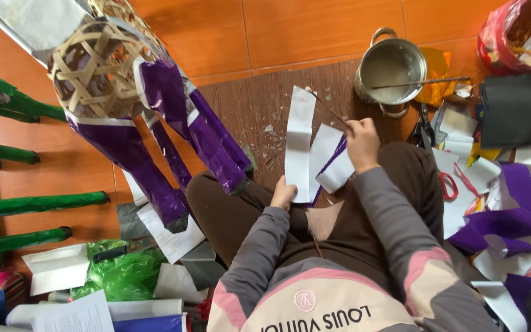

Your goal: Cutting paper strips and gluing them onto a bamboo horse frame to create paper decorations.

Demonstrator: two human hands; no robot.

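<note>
Gluing step is judged to be in hand: a thin stick (330, 112) is pinched in the right hand (362, 142), its tip laid on the top end of a long white paper strip (299, 142) at frame centre. The strip is gripped at its lower end by the left hand (283, 194), fingers closed around the edge. The hands are held apart, left one lower and nearer the body, right one higher and to the right.

A second white piece with a purple edge (332, 158) is seen just beside the strip, under the right hand; whether it is held or resting on the knee cannot be told.

Next move is judged to call for steady strokes along the strip while the lower end is kept taut, and for a reach to the metal pot (391, 69) at upper right, where another stick is laid across the rim.

A woven bamboo frame partly covered in purple paper (149, 104) is standing at upper left, well apart from both hands. Scissors (424, 126) and paper scraps (505, 209) are spread at the right.
</note>
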